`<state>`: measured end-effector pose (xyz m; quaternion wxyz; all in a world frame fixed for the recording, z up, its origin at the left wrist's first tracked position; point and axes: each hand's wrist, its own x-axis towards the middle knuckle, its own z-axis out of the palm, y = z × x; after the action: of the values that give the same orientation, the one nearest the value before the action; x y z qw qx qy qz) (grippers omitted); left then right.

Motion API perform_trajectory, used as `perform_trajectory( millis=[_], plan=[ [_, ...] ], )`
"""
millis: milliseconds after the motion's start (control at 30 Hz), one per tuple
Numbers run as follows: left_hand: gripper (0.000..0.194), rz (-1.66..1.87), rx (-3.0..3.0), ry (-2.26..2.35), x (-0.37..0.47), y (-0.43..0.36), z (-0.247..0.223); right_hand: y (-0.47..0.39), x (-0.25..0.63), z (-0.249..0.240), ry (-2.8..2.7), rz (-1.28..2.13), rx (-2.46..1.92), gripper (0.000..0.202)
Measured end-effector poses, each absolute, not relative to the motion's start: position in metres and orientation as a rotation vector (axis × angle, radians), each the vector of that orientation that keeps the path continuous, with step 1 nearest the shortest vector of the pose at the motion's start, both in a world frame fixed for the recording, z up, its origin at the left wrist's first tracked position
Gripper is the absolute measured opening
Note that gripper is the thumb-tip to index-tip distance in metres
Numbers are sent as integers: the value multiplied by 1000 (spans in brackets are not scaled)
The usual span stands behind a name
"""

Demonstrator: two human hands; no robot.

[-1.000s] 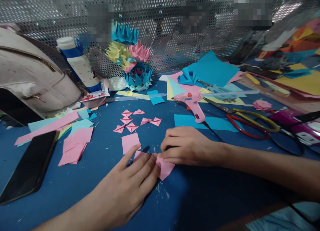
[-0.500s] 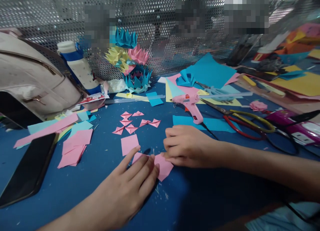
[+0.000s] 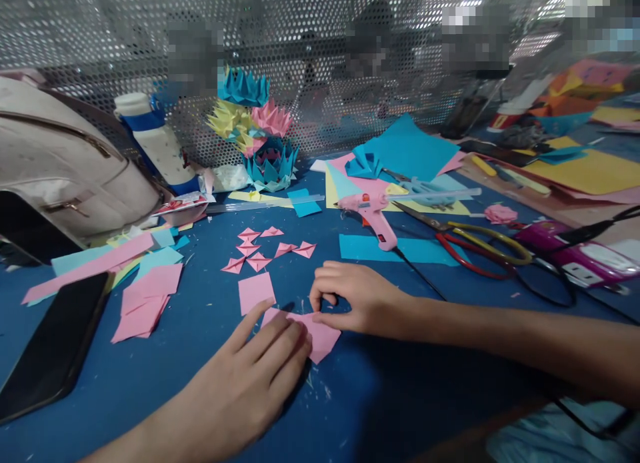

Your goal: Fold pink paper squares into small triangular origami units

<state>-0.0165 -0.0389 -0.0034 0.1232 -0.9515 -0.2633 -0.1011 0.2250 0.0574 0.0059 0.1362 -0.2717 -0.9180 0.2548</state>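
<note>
My left hand (image 3: 250,369) lies palm down, its fingers stretched flat over a pink paper square (image 3: 324,340). At that square's upper right edge, the thumb and fingers of my right hand (image 3: 367,297) pinch the paper. Part of the sheet is hidden under my left fingers. Just beyond my left forefinger or little finger, I cannot tell which, lies a flat pink square (image 3: 255,292). Several small folded pink paper triangles (image 3: 259,261) sit farther back. To the left is a loose stack of pink paper squares (image 3: 145,301).
A pink glue gun (image 3: 369,209) with its cord lies beyond my right hand, beside scissors (image 3: 495,246) and a blue paper strip (image 3: 420,251). A black phone (image 3: 60,343), a bottle (image 3: 163,149) and a bag (image 3: 60,156) stand left. Folded paper flowers (image 3: 270,163) stand by the perforated panel.
My right hand's fingers have shifted slightly and opened a gap above the thumb, still at the paper's edge. My left hand stays pressed on the paper. The view has shifted a little.
</note>
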Motion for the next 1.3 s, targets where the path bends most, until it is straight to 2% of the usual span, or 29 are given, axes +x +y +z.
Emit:
perform_trajectory(
  millis=[333, 733, 1167, 1300],
  plan=[
    [36, -409, -2839, -635, -18, -36, -5, 55, 227, -1, -2603, 585, -615, 6],
    [37, -436, -2799, -849, -17, -36, -6, 51, 229, 5, -2769, 90, -386, 25],
    [39, -379, -2818, -836, -17, -36, -4, 58, 233, 5, -2779, 105, -294, 19],
    [41, -366, -2781, -805, -17, -37, -4, 59, 233, 10, -2832, 43, -249, 26]
  ],
)
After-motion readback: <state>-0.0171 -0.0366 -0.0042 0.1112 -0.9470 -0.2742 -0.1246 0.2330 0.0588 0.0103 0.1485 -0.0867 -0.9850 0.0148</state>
